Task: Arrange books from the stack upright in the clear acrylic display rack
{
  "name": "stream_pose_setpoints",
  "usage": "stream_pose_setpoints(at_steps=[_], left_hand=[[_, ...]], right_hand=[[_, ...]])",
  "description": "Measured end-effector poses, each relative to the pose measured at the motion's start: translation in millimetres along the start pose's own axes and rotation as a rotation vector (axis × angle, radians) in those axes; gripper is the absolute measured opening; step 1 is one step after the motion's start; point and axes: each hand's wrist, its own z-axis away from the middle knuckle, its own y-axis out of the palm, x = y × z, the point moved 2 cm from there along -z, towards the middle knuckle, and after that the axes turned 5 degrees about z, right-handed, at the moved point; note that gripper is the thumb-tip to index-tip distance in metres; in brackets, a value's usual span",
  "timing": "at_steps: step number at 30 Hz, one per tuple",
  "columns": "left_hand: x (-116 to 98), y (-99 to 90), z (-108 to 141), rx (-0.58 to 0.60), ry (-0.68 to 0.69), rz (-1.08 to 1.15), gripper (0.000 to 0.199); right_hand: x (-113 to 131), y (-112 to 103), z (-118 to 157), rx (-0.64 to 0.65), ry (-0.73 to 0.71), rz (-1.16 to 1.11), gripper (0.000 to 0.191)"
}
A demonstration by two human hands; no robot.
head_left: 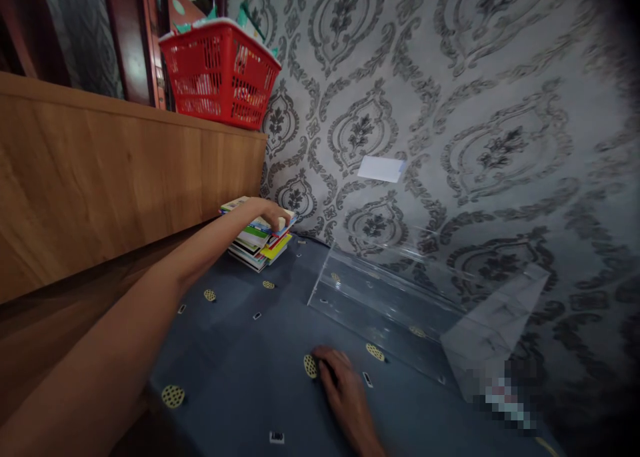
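Books [257, 249] lie in an uneven stack at the far end of the surface [235, 350], near the wooden panel [125, 170]. Thin, they should be light singly, weightier together, bendy and apt to slide on each other; a pinch at the edge, thumb underneath, looks surest. The left hand [273, 214] curls its grip over the top; whether it has closed on one, I cannot tell. The right hand [345, 387] rests empty, fingers loosely bent.

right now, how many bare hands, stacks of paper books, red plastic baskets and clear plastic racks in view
Bare left hand and bare right hand: 2
Stack of paper books: 1
Slotted red plastic basket: 1
Clear plastic rack: 1
Total: 5
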Motion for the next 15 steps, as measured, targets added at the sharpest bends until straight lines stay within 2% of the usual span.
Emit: stream_pose_setpoints(at_steps=[3,5,10,15], left_hand=[[-5.6,-2.2,8.6,0.151,0.025,-0.031,0.039],[-7.2,-4.6,15.7,0.169,0.024,-0.061,0.045],[-6.9,-1.3,39.6,0.128,0.013,-0.128,0.048],[-9.9,17.8,70.0,0.009,-0.025,-0.200,0.054]], right_hand=[[-0.7,1.5,0.2,-0.015,0.000,-0.007,0.033],[-0.8,3.4,0.8,-0.035,0.003,-0.017,0.033],[2.2,2.6,1.2,-0.054,0.019,-0.039,0.033],[1.4,-0.5,0.5,-0.001,0.014,-0.028,0.029]])
